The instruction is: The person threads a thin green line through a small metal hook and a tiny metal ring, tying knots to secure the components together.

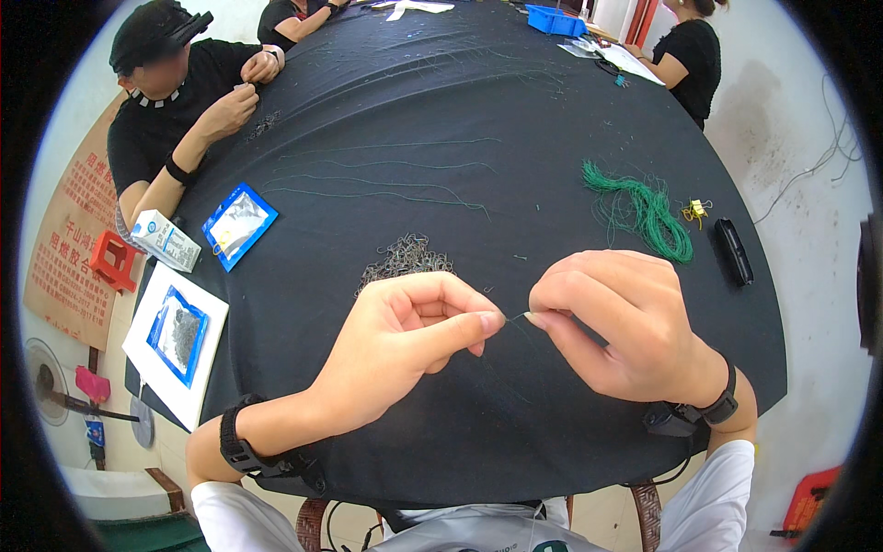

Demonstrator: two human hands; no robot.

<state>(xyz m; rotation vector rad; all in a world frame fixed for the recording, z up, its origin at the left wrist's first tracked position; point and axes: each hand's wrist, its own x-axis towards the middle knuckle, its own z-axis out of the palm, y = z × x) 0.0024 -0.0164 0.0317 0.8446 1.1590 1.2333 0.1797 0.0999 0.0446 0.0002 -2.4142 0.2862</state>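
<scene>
Just on the near side of the dark metal hook pile (pixel 407 256), left hand (pixel 395 327) and right hand (pixel 621 317), each grip pinching, thin green thread (pixel 516 317) taut between them; tabletop (pixel 552 451) runs from pile to curved near edge, wrists well inside, room between

The left hand (pixel 397 333) and right hand (pixel 633 329) pinch green thread (pixel 516 317).

A thin green thread (pixel 516 317) is pinched in two places.
</scene>
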